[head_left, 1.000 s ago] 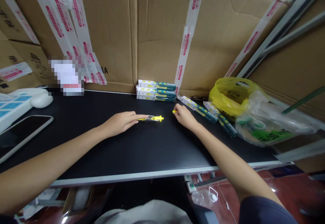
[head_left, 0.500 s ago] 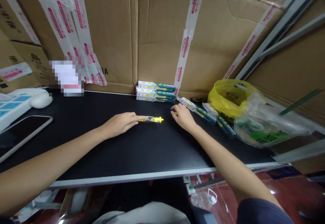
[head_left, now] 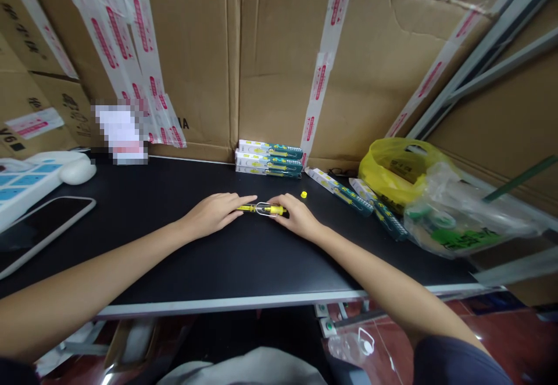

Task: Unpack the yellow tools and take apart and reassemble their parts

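A slim yellow tool with a clear middle section (head_left: 261, 209) lies flat on the black table (head_left: 174, 245). My left hand (head_left: 215, 213) rests on the table with its fingertips pressing the tool's left end. My right hand (head_left: 294, 217) has its fingers closed on the tool's right end. A small yellow cap (head_left: 304, 195) sits loose on the table just beyond my right hand.
Stacked green-and-white boxes (head_left: 268, 157) stand against the cardboard wall (head_left: 279, 53). Two more such boxes (head_left: 337, 190) lie to the right, beside a yellow bag (head_left: 392, 167) and a clear bag (head_left: 457, 216). At the left are a tablet (head_left: 39, 228), a power strip (head_left: 21, 184) and a white mouse (head_left: 78, 171).
My right hand let go of the small yellow cap, left it on the table, and moved left onto the tool's right end. My left hand stayed on the tool.
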Motion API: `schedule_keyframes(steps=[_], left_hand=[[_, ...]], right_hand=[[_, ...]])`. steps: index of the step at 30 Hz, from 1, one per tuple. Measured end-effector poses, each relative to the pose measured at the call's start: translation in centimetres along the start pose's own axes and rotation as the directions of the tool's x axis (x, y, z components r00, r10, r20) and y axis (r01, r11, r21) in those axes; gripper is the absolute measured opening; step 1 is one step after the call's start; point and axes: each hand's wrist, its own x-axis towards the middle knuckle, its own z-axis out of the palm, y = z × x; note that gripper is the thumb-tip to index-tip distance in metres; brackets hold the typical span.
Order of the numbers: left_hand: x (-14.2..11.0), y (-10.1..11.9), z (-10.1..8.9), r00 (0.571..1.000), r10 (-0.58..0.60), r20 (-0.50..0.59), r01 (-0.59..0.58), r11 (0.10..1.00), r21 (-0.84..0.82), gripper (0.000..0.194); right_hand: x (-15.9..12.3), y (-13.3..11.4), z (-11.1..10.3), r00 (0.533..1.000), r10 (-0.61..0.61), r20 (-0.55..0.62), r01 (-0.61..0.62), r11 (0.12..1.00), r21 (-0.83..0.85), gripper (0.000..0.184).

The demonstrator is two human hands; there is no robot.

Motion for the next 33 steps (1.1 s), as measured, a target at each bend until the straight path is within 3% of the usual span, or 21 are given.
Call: schedule_keyframes(steps=[5,12,17,19,21,23,25,28,33], left_hand=[[0.6,1.0,-0.1,0.999,-0.047,-0.007,0.047,0.999,-0.002,0.041],[3.0,2.6,-0.5,0.991,-0.106,0.077,0.118,0.976,-0.184,0.029],[4.8,2.8,-0.8,0.971,-0.236,-0.047,0.227,0.962,-0.154,0.021],[5.0,2.7,-0.5,0.952,-0.291,-0.098,0.283,0.955,-0.091,0.021],[4.9,2.6,-0.1,0.94,-0.317,-0.123,0.317,0.948,-0.018,0.02],[4.6,2.6,0.3,0.937,-0.327,-0.12,0.333,0.942,0.03,0.02],[4.3,2.8,0.6,0.94,-0.322,-0.11,0.329,0.943,0.048,0.02],[4.1,3.5,0.7,0.953,-0.281,-0.112,0.289,0.955,0.062,0.026],[4.2,4.6,0.7,0.968,-0.227,-0.107,0.24,0.961,0.134,0.036]], right_hand=[[0.0,0.0,0.3,0.999,-0.021,-0.03,0.02,0.999,-0.04,0.023],[1.2,1.4,0.4,0.992,-0.112,-0.065,0.104,0.988,-0.115,0.024],[2.2,1.9,0.7,0.959,0.001,-0.282,-0.022,0.997,-0.072,0.048],[2.2,1.7,1.1,0.923,0.092,-0.375,-0.084,0.996,0.036,0.058],[2.0,1.5,1.6,0.877,0.218,-0.428,-0.145,0.97,0.197,0.051],[1.9,1.1,2.0,0.854,0.325,-0.406,-0.179,0.916,0.358,0.028],[1.8,0.6,2.1,0.869,0.386,-0.309,-0.202,0.848,0.49,0.011],[1.9,-0.1,2.2,0.889,0.421,-0.18,-0.234,0.756,0.612,0.026],[1.9,-0.5,2.2,0.863,0.47,-0.183,-0.268,0.735,0.623,0.03]])
